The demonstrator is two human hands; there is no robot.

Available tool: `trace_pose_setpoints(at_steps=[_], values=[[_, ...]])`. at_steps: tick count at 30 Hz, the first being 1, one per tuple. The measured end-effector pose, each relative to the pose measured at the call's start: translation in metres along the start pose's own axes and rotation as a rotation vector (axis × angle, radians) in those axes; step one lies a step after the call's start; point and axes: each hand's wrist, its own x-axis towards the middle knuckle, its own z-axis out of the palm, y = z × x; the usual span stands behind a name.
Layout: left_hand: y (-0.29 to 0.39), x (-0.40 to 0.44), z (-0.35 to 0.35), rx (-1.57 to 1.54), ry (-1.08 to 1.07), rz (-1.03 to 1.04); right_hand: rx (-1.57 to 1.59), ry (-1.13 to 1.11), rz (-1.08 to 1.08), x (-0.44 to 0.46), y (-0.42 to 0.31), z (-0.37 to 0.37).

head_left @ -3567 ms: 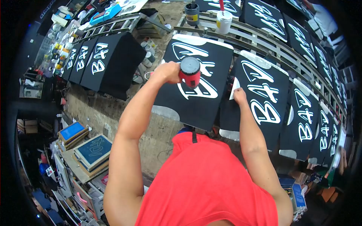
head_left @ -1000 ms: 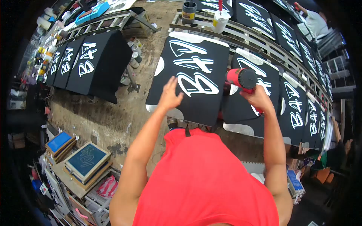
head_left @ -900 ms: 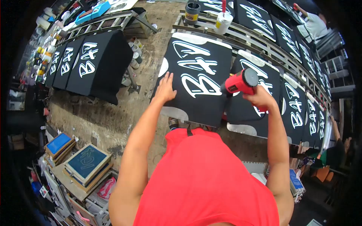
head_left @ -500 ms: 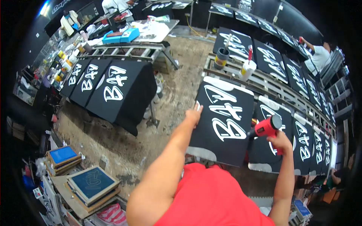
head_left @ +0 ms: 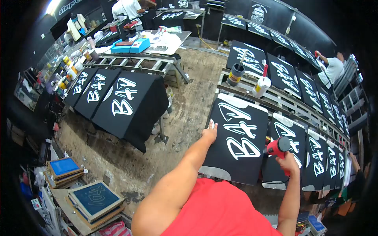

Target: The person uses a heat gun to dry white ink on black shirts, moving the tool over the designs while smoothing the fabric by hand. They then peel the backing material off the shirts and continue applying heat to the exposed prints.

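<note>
My right hand (head_left: pixel 288 162) is wrapped round the handle of a red heat gun (head_left: pixel 278 146), whose dark nozzle points left at the right edge of the nearest black printed cloth (head_left: pixel 220 157). White outlined letters cover that cloth, which lies on a board with pale rounded corners showing. At its left edge rests my left hand (head_left: pixel 210 133), fingers apart, by a pale patch. A second black printed cloth (head_left: pixel 275 169) lies under the heat gun and my right hand, partly hidden by them.
More printed cloths (head_left: pixel 126 106) lie at the left. A dark paint tub (head_left: pixel 236 74) and a white tub (head_left: pixel 261 87) stand on the metal rack (head_left: pixel 252 97). Framed screens (head_left: pixel 95 198) are stacked at lower left. Another person (head_left: pixel 334 70) is at far right, another (head_left: pixel 126 8) at upper left.
The heat gun has passed from my left hand to my right. My left hand has moved to the nearest cloth's left edge. The view has tilted up, showing more of the room.
</note>
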Motion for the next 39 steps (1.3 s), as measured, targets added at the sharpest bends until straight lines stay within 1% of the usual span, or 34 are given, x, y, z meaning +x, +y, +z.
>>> trace_pose_setpoints(at_steps=[1,2,3,6,8,10,11,12,13,14,15,17,18,19,20,21,23,27,29,30,32,33,35,36,38,39], values=[[-0.001,-0.001,-0.001,-0.020,-0.033,0.002,0.057,-0.060,0.043,-0.008,-0.013,-0.004],[0.000,-0.002,-0.002,-0.019,-0.033,0.002,0.161,-0.089,0.039,-0.015,-0.023,-0.010],[0.001,-0.003,-0.002,-0.012,-0.028,-0.007,0.160,-0.089,0.039,-0.016,-0.027,-0.011],[0.001,-0.003,0.000,-0.003,-0.009,-0.010,0.133,-0.038,0.026,-0.008,-0.025,-0.007],[0.002,0.000,0.003,0.005,-0.003,0.007,-0.054,0.026,-0.051,0.008,-0.003,0.003],[0.002,0.013,0.017,0.044,0.069,-0.004,0.045,-0.068,0.032,0.004,-0.010,-0.004],[-0.005,0.022,0.029,-0.067,0.140,0.030,0.138,-0.095,-0.081,-0.001,-0.017,-0.007],[-0.014,0.060,0.066,-0.357,0.305,0.027,0.151,-0.104,-0.198,0.004,-0.005,-0.007],[-0.013,0.047,0.064,-0.041,0.410,0.065,0.169,-0.021,-0.201,-0.004,-0.019,-0.007],[0.004,-0.018,-0.017,-0.830,-0.088,-0.225,0.119,-0.008,-0.151,-0.001,-0.015,-0.004],[-0.002,-0.012,-0.011,-0.549,-0.141,-0.060,0.060,0.048,-0.109,-0.008,-0.028,-0.006],[0.002,-0.013,-0.002,0.032,0.050,0.035,-0.204,0.286,-0.402,0.016,0.031,0.013],[0.005,-0.010,-0.001,0.062,0.021,0.024,-0.082,0.104,-0.163,0.007,0.018,0.001],[0.007,-0.007,-0.004,0.090,0.005,0.005,0.046,-0.069,0.063,-0.001,-0.009,-0.011],[0.010,-0.007,-0.006,0.094,-0.004,0.021,0.105,-0.087,0.089,-0.007,-0.016,-0.012],[0.012,-0.009,-0.008,0.104,-0.029,-0.003,0.137,-0.074,0.095,-0.009,-0.019,-0.011],[0.014,-0.013,-0.014,0.111,-0.055,-0.027,0.024,-0.007,0.002,-0.002,-0.007,0.000],[0.012,-0.015,-0.013,0.098,-0.058,-0.027,0.010,-0.083,0.028,-0.005,-0.012,0.007],[0.012,-0.016,-0.015,0.098,-0.053,-0.029,0.074,-0.115,0.129,-0.010,-0.018,0.005],[0.013,-0.016,-0.016,0.094,-0.054,-0.026,0.071,-0.115,0.131,-0.006,-0.005,0.010],[0.012,-0.018,-0.016,0.098,-0.063,-0.030,-0.184,0.072,-0.162,0.002,0.030,0.027],[0.011,-0.018,-0.017,0.097,-0.064,-0.030,-0.185,0.071,-0.162,-0.002,0.023,0.022],[0.011,-0.019,-0.015,0.087,-0.046,-0.022,0.072,-0.146,0.154,-0.020,-0.004,0.011],[0.011,-0.018,-0.015,0.085,-0.048,-0.024,0.069,-0.148,0.153,-0.021,-0.002,0.016],[0.010,-0.018,-0.014,0.082,-0.040,-0.017,0.039,-0.015,0.005,-0.019,0.004,0.030],[0.010,-0.019,-0.014,0.083,-0.043,-0.020,0.042,-0.020,0.004,-0.022,-0.002,0.032]])
